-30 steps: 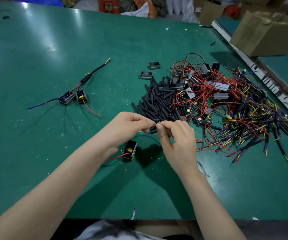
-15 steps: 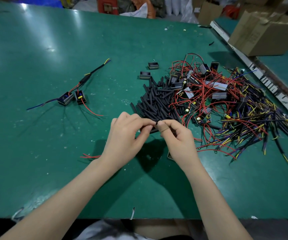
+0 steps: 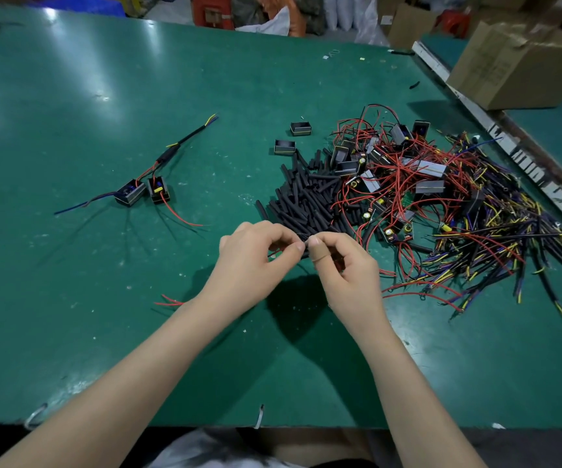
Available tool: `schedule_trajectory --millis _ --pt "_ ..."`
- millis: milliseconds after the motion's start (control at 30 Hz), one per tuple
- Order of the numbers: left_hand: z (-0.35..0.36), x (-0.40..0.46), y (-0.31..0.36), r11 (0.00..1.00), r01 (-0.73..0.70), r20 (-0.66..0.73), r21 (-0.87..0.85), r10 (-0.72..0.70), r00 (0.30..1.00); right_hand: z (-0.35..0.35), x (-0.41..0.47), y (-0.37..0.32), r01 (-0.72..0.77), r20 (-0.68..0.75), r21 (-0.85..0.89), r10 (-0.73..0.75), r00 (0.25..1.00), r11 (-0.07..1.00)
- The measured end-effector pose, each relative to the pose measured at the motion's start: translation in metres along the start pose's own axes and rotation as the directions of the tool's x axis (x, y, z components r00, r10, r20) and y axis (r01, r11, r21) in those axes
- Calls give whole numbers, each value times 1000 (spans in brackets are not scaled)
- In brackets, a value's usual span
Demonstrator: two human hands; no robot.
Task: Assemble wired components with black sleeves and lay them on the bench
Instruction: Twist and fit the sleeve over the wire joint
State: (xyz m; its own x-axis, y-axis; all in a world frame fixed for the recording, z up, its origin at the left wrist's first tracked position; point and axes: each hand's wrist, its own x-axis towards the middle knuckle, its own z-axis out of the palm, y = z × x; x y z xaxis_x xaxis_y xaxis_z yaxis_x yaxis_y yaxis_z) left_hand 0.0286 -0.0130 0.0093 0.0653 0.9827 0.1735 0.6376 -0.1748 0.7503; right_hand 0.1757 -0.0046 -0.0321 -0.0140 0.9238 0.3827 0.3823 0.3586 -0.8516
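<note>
Pinching together above the green bench (image 3: 104,298), the left hand (image 3: 252,265) and the right hand (image 3: 350,268) meet fingertip to fingertip, each with its thumb and forefinger curled narrow around a thin dark wire end (image 3: 303,236) held between them; the strand is too fine to say more about it, and what else either palm may hold is hidden. A tan wrap covers the right thumb (image 3: 316,248). Red wire ends (image 3: 169,301) stick out from beneath the left wrist, lying on the bench on the near-left side of the fingers. Just beyond the fingertips, almost touching them in this view, lies the heap of black sleeves (image 3: 303,197), short tubes scattered at loose angles. To the right of the fingers and farther out spreads a tangle of red wires and small boxed components (image 3: 407,177), and beyond that, well to the right, a sheaf of dark cables with yellow and purple tips (image 3: 509,244). Two small open black cases (image 3: 286,146) sit apart from the heap, beyond the fingers. Well to the left of the fingers and farther away, a finished assembly (image 3: 144,192) lies flat on the bench: two black boxes side by side, red leads joining into a black sleeve that runs away up-right. A cardboard box (image 3: 522,62) stands far off to the right.
</note>
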Motion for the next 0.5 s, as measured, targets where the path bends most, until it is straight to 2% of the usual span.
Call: schedule_trajectory --millis 100,233,300,400,500 --pt "2 2 -2 998 20 5 -54 -20 1000 0 1 1 22 -53 -13 -23 998 1000" --pt "1 6 -4 938 170 53 -303 -162 985 -2 0 0 266 -69 -196 -284 956 944" --pt "0 8 -5 904 207 59 -375 -199 978 -3 0 1 335 -44 -240 -355 934 911" --pt "-2 10 -5 917 170 68 -360 -156 985 -3 0 1 345 -13 -278 -363 932 896" --pt "-7 8 -4 969 50 66 -241 -35 997 -6 3 2 335 45 -326 -339 940 884"
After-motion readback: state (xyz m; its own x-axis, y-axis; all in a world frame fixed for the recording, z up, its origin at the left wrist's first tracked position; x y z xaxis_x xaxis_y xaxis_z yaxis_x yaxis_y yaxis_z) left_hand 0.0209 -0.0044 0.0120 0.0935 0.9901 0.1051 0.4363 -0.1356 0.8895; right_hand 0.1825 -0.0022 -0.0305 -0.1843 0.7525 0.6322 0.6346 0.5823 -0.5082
